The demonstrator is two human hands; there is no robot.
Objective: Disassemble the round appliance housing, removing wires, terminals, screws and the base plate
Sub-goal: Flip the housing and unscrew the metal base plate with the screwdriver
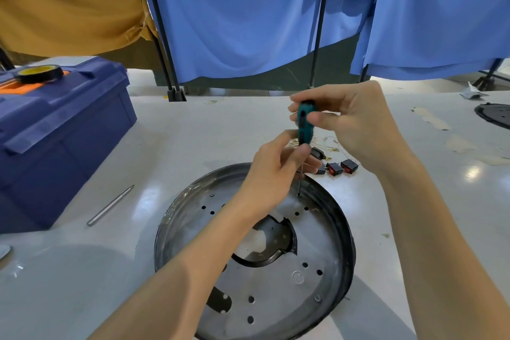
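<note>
One view only: a wide-angle cam on the person's head. It looks fwd and down onto the white table [165, 141], from above and quite near. Both forearms enter from the bottom edge. The left hand [276, 171] and right hand [350, 121], both gripping one screwdriver [305, 121], sit approx. in the centre. The round housing [350, 243] fills the lower middle, its near rim cut by the bottom edge. The top half reaches the blue curtain [234, 22] behind the table.

Blue toolbox [63, 152] w/ tape roll [38, 74] on lid, metal rod [110, 205] beside it, blue curtains [237, 16] behind.
</note>
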